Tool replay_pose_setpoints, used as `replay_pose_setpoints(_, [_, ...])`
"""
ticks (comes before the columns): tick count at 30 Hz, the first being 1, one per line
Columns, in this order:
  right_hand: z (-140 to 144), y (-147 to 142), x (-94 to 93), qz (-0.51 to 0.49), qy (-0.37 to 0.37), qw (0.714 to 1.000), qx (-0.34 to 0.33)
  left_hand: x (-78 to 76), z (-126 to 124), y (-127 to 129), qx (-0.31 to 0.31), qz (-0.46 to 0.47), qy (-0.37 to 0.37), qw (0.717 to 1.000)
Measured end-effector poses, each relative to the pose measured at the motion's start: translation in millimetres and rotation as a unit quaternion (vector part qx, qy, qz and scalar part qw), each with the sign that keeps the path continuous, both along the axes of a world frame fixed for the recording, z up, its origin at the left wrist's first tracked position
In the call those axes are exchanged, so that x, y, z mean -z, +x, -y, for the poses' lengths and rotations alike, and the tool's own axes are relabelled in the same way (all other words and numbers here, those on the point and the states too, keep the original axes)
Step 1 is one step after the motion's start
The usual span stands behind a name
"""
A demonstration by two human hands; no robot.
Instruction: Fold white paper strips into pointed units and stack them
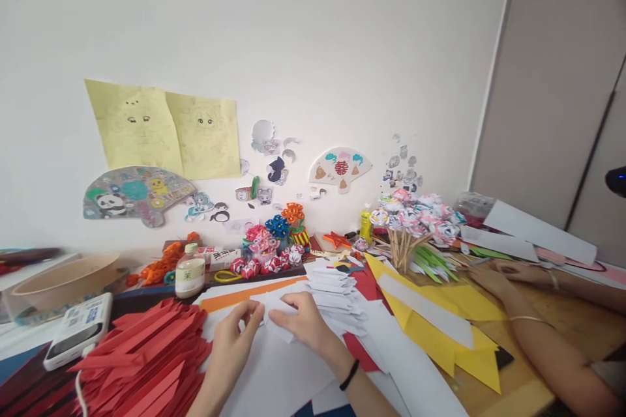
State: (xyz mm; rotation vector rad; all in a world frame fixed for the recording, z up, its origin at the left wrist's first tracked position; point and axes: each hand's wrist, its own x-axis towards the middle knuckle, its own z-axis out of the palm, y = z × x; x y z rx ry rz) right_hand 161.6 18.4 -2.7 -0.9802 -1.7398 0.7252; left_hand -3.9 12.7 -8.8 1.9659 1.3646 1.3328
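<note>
white paper [274, 316] lies on the desk dead centre between both hands, long axis left-right. left hand [233, 332] pinches its left end; right hand [303, 324] presses its right, equally near.

The rear wall [313, 26] is plain white and evenly lit, with no shadows of note. Two yellow drawing sheets [166, 127] are fixed to it side by side, left of centre. Below them hangs a grey paper fan [132, 194] printed with a panda. A white paper fan [340, 168] with a red character sits right of centre, among small cut-out stickers [274, 156]. A beige panel [557, 91] forms the right side. A wooden desk [562, 319] runs along the wall.
</note>
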Motion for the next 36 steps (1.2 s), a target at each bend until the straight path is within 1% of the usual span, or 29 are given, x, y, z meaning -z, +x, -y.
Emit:
replay_pose_setpoints(4, [1, 0, -1.4, -0.012, -0.002, 1.0, -0.002, -0.7, 4, 4, 0.033, -0.019, 0.007, 0.999])
replay_pose_setpoints(9, [2, -2, -1.1, -0.028, -0.009, 1.0, 0.009, 0.5, 4, 6, 0.028, -0.024, 0.001, 0.999])
replay_pose_setpoints(12, [1, -2, -0.7, -0.043, -0.02, 0.999, 0.011, 1.5, 4, 7, 0.046, -0.02, -0.014, 0.999])
replay_pose_setpoints(16, [0, -2, 0.3, -0.044, -0.005, 0.999, 0.024, 2.0, 4, 7, 0.043, -0.027, 0.007, 0.999])
replay_pose_setpoints(19, [-1, 0, 0.5, -0.044, -0.017, 0.999, -0.01, -0.4, 5, 5, 0.043, -0.016, -0.013, 0.999])
replay_pose_setpoints(21, [-2, 1, 0.9, -0.042, -0.025, 0.999, -0.02, -2.8, 6, 4, 0.042, 0.007, -0.021, 0.999])
replay_pose_setpoints(23, [-3, 2, 1.9, -0.021, -0.018, 1.0, -0.007, -4.3, 6, 3, 0.033, 0.036, -0.025, 0.999])
replay_pose_setpoints(25, [-5, 2, 3.0, -0.001, -0.014, 1.0, 0.005, -4.2, 4, 3, 0.042, 0.069, -0.043, 0.996])
replay_pose_setpoints(27, [-7, 3, 3.8, 0.0, -0.01, 1.0, 0.012, -3.5, 3, 4, 0.069, 0.136, -0.077, 0.985])
replay_pose_setpoints(29, [-10, 5, 4.6, -0.033, -0.015, 0.999, 0.017, -4.3, 4, 6, 0.087, 0.207, -0.1, 0.969])
replay_pose_setpoints(31, [-13, 7, 6.1, -0.097, -0.042, 0.994, 0.029, -7.8, 6, 7, 0.084, 0.263, -0.107, 0.955])
replay_pose_setpoints(33, [-15, 7, 8.7, -0.152, -0.096, 0.983, 0.03, -12.2, 10, 8, 0.071, 0.305, -0.116, 0.943])
replay_pose_setpoints(34, [-16, 6, 10.4, -0.161, -0.131, 0.978, 0.015, -13.6, 12, 9, 0.067, 0.324, -0.125, 0.935])
replay_pose_setpoints(36, [-17, 2, 13.9, -0.152, -0.183, 0.97, -0.04, -12.9, 13, 11, 0.067, 0.351, -0.143, 0.923])
